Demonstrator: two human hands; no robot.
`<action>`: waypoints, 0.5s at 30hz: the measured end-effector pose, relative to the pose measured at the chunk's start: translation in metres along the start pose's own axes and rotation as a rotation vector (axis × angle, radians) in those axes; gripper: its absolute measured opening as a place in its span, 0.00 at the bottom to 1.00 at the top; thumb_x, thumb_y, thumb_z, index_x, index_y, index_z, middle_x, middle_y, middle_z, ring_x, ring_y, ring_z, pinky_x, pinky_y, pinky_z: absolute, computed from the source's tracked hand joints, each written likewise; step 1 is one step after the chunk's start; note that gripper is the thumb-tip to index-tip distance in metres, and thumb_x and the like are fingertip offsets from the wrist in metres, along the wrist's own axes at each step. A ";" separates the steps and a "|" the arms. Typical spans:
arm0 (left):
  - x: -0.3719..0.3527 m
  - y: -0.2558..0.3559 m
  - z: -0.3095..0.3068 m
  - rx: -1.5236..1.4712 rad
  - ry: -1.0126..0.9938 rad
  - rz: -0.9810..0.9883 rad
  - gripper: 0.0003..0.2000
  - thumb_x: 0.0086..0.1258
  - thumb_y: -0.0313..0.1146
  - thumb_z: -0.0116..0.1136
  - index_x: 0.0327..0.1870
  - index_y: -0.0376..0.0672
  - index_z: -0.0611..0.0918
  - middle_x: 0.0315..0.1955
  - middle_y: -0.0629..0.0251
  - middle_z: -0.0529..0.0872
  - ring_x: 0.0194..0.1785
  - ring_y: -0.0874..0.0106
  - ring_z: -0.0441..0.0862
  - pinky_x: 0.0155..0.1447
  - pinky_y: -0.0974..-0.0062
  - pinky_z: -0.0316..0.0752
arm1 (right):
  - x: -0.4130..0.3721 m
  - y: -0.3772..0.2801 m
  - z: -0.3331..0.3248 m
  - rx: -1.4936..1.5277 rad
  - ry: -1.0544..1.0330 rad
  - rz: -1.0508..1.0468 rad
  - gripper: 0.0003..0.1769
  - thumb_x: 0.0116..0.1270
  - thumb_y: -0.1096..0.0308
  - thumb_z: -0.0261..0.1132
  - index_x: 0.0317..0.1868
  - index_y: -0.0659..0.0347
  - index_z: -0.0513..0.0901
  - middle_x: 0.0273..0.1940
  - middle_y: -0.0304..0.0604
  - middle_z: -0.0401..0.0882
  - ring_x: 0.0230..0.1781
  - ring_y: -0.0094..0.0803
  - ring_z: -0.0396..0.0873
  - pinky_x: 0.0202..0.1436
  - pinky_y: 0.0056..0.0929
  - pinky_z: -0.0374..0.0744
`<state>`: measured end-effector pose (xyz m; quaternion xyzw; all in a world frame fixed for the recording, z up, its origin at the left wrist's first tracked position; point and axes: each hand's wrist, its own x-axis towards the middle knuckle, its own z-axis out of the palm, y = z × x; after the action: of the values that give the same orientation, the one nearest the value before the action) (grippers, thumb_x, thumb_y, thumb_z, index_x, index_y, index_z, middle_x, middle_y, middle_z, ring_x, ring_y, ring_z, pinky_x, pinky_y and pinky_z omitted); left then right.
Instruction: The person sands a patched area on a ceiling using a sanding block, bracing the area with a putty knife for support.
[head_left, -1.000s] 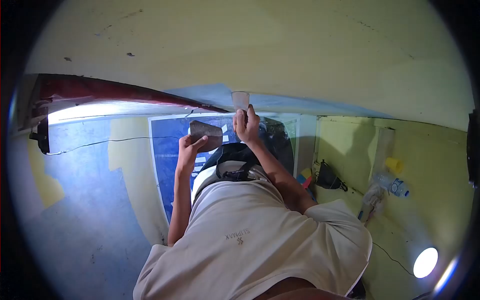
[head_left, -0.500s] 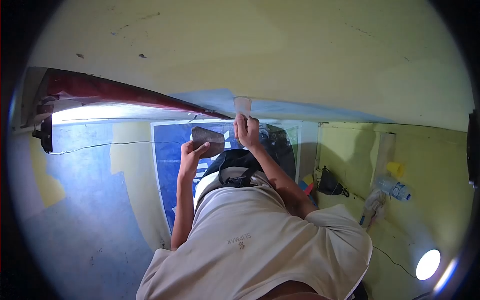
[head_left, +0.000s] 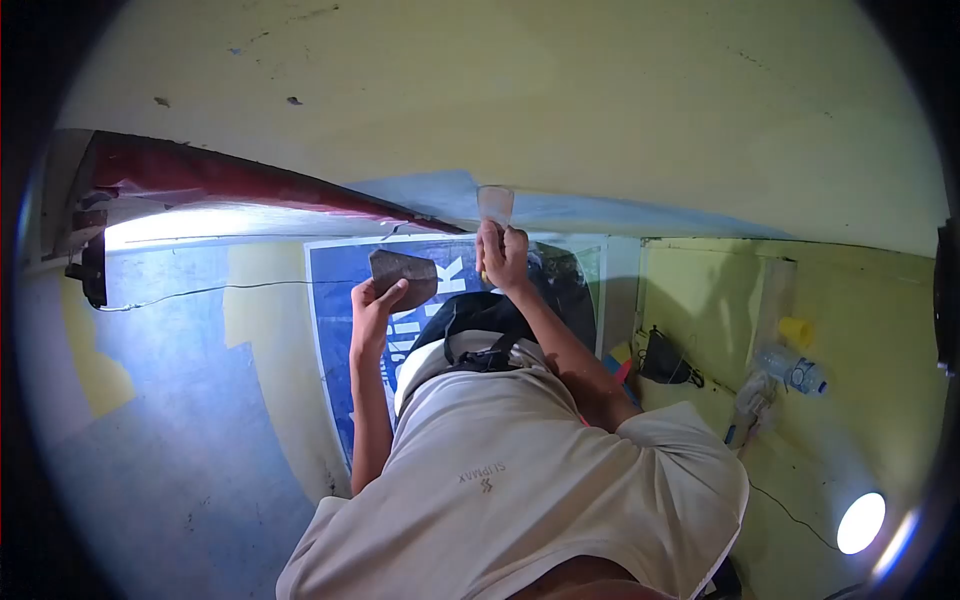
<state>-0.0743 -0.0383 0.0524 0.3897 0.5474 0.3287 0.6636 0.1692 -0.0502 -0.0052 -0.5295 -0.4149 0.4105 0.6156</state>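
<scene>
Neither of my own hands shows in the head view. A person in a white T-shirt stands right in front of me, seen from behind, both arms raised. The hand on the right grips a scraper with a pale blade that is pressed against the blue patch where the wall meets the yellow ceiling. A dark flat plate rests in the hand on the left, just below and left of the scraper. A strap crosses the person's head.
A blue poster hangs on the wall behind the arms. A dark red strip runs above a bright opening at the left. At the right, a ledge carries a black bag, a yellow cup and a plastic bottle. A lamp glows at the lower right.
The person's scraper hand dipped, then rose again and shifted slightly right along the blue edge. The hand with the dark plate stayed beside it. My view shifted a little.
</scene>
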 end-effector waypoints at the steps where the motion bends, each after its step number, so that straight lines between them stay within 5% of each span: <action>1: 0.000 -0.001 0.000 -0.002 0.001 -0.002 0.11 0.69 0.27 0.69 0.48 0.30 0.86 0.42 0.61 0.91 0.44 0.74 0.88 0.54 0.73 0.81 | 0.000 -0.003 0.002 0.038 -0.002 -0.010 0.24 0.83 0.61 0.51 0.25 0.62 0.74 0.15 0.36 0.72 0.11 0.23 0.73 0.16 0.23 0.69; 15: -0.001 0.002 0.004 0.008 -0.004 0.007 0.11 0.70 0.26 0.67 0.49 0.32 0.86 0.43 0.62 0.91 0.44 0.74 0.87 0.55 0.73 0.80 | -0.004 -0.003 0.001 0.086 -0.003 -0.003 0.22 0.82 0.62 0.53 0.28 0.63 0.74 0.16 0.36 0.72 0.12 0.22 0.74 0.16 0.23 0.70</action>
<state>-0.0702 -0.0387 0.0546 0.3948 0.5462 0.3280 0.6620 0.1673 -0.0540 -0.0022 -0.5013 -0.3987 0.4277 0.6378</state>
